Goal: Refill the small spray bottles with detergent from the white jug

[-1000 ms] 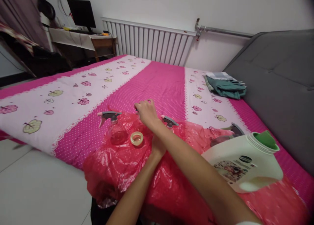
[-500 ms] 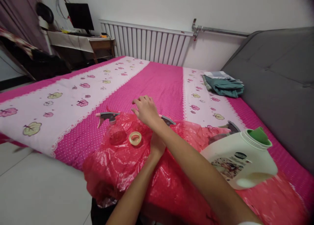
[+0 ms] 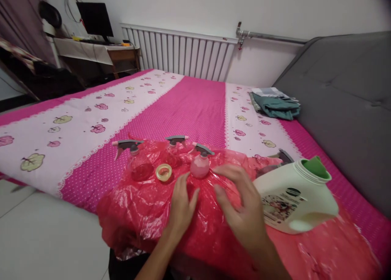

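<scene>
My left hand [image 3: 182, 202] is open over the red plastic sheet [image 3: 146, 215], fingers pointing at a round spray bottle [image 3: 200, 167] of cloudy pink-looking liquid. To the right of that bottle, my right hand [image 3: 242, 206] is also open, its thumb and fingers apart with nothing between them. A clear spray bottle [image 3: 141, 166] stands at the left, and another spray bottle [image 3: 173, 154] stands farther back between the two. In front of these lies a cream-coloured ring-shaped cap [image 3: 163, 172]. At the right stands a large pale jug [image 3: 297, 198], uncapped, with something green in its mouth.
Behind the jug, a further spray bottle [image 3: 269, 168] is partly hidden. Folded cloths [image 3: 275, 104] lie on the pink bedspread [image 3: 195, 105] by the grey headboard [image 3: 345, 84]. A radiator [image 3: 183, 54] and a desk with a monitor [image 3: 96, 21] are in the background.
My right hand has come back from above the spray bottles to the right side, uncovering two of them. My left hand, partly hidden before, now shows in front of the round bottle.
</scene>
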`<state>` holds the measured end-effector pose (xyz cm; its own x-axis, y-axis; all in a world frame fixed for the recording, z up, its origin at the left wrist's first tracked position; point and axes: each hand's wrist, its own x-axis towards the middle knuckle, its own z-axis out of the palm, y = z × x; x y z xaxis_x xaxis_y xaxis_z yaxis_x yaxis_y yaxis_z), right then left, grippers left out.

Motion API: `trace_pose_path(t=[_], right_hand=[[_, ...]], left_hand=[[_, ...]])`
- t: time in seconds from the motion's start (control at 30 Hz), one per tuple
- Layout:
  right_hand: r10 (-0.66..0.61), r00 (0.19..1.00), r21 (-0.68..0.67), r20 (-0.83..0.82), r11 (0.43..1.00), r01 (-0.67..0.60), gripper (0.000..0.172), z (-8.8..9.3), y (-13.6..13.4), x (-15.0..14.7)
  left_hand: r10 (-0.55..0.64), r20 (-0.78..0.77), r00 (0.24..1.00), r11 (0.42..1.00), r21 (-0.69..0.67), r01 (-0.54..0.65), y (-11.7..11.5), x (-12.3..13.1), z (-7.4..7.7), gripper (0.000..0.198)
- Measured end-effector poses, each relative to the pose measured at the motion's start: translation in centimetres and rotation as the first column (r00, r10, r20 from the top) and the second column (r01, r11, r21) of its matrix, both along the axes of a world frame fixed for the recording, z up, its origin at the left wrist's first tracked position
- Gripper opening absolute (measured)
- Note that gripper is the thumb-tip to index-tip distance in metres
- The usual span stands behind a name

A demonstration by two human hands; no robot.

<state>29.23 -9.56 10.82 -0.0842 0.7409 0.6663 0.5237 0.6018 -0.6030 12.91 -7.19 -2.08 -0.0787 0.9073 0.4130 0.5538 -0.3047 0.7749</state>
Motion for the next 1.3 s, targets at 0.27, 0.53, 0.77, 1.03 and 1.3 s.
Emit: trace_pose_path(t=[0.27, 0.53, 0.77, 1.03, 1.3], right_hand=[[-0.757, 0.596, -0.329, -0.267, 0.653, 0.682, 0.053, -9.7, -9.3, 14.3], [-0.771, 0.555, -0.383, -0.312, 0.637, 0.669, 0.06, -10.8, -11.1, 17.0], [-0.74, 0.597, -0.431, -0.308, 0.668, 0.606, 0.062, -12.1, -12.7, 17.3], [-0.777, 0.545, -0.494, -0.314, 0.624, 0.606, 0.067, -14.7, -15.4, 17.8], [-0.748, 0.561, -0.486, -0.353, 0.66, 0.573, 0.065, -15.5, -16.1, 18.5]], left_hand=[[0.409, -0.27, 0.872, 0.913, 0.117, -0.392, 1.0, -8.2, -0.3, 0.077], [0.358, -0.329, 0.874, 0.932, 0.067, -0.357, 4.6, -7.9, -1.1, 0.082], [0.321, -0.303, 0.897, 0.944, 0.027, -0.328, 5.1, -7.4, -1.5, 0.05], [0.229, -0.228, 0.946, 0.973, 0.095, -0.212, 3.2, -6.5, -0.4, 0.043], [-0.045, -0.076, 0.996, 0.999, 0.007, 0.046, 0.5, 0.4, -0.5, 0.053]])
